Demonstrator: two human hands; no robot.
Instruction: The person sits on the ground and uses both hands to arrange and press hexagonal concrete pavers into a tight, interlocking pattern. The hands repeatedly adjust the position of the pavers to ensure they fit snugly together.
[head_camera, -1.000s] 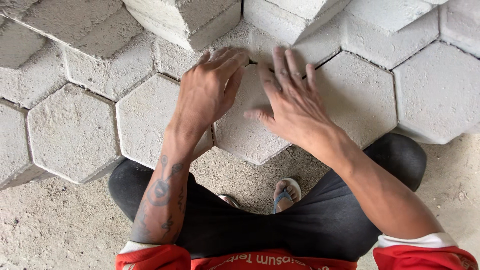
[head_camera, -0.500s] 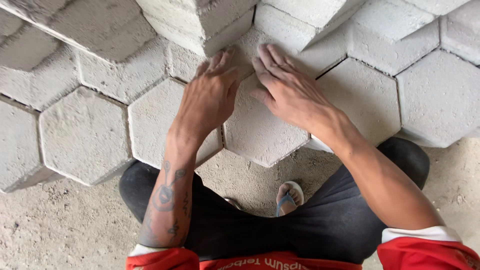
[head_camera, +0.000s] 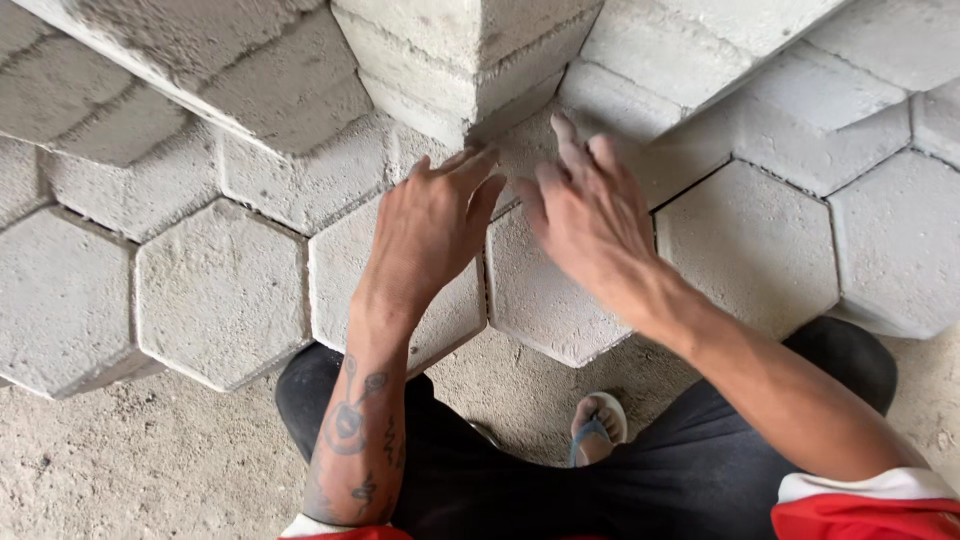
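A grey hexagonal concrete paver (head_camera: 545, 295) is laid at the near edge of the paved floor (head_camera: 220, 290), below stacked pavers (head_camera: 450, 50). The left hand (head_camera: 435, 225) and right hand (head_camera: 590, 215) are spread open over it, nothing grasped; contact cannot be determined.

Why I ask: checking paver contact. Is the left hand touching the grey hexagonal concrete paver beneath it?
Cannot tell. In the head view the left hand lies spread over the grey hexagonal concrete paver, but from above no contact or gap shows plainly.
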